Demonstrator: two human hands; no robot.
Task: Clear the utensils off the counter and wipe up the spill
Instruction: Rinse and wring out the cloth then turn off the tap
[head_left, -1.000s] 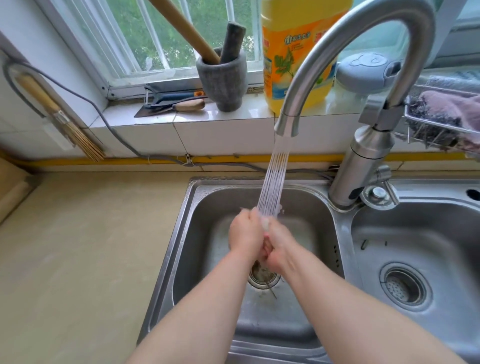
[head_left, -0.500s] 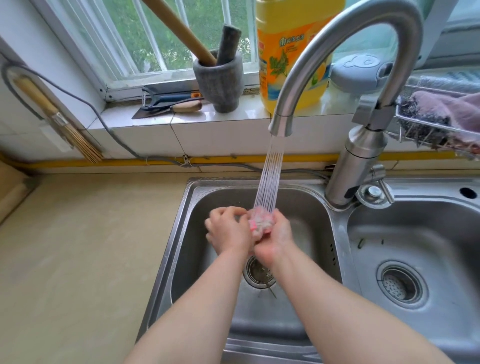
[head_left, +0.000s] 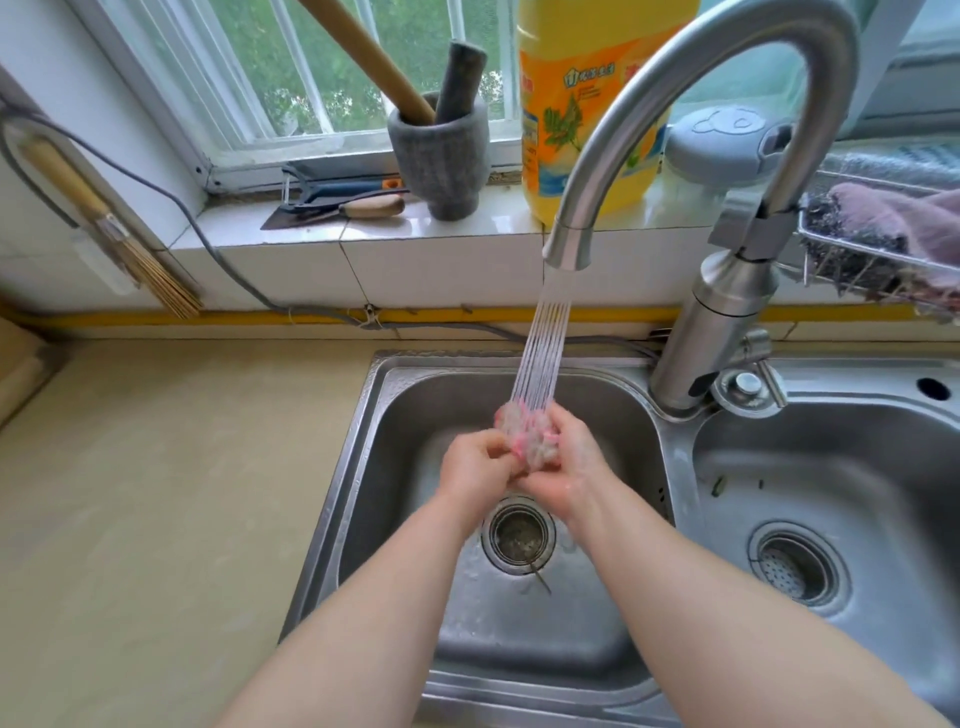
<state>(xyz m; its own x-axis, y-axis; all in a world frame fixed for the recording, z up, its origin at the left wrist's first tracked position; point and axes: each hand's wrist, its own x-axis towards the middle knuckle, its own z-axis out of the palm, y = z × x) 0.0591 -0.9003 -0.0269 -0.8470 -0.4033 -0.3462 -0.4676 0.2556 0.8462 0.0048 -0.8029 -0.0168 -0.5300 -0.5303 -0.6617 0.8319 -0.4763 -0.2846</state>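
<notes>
Both grips are closed on the same thing. The left hand (head_left: 475, 467) and right hand (head_left: 566, 470) have their fingers curled round a balled-up pink-and-white cloth (head_left: 530, 439), squeezing it between them right under the water stream (head_left: 545, 353) from the faucet (head_left: 727, 62). The cloth sits over the left sink basin (head_left: 363, 467), a bit above the drain strainer (head_left: 519, 535).

Looks to me like the rinse-the-rag step of the wipe-up. Where the spill is on the tabletop (head_left: 156, 493), I can't tell.

Next move, I'd guess: wring it out hard, shut the tap, then carry it over without dripping everywhere.

Both forearms reach in from below, angling toward each other so the wrists nearly meet over the basin.
</notes>
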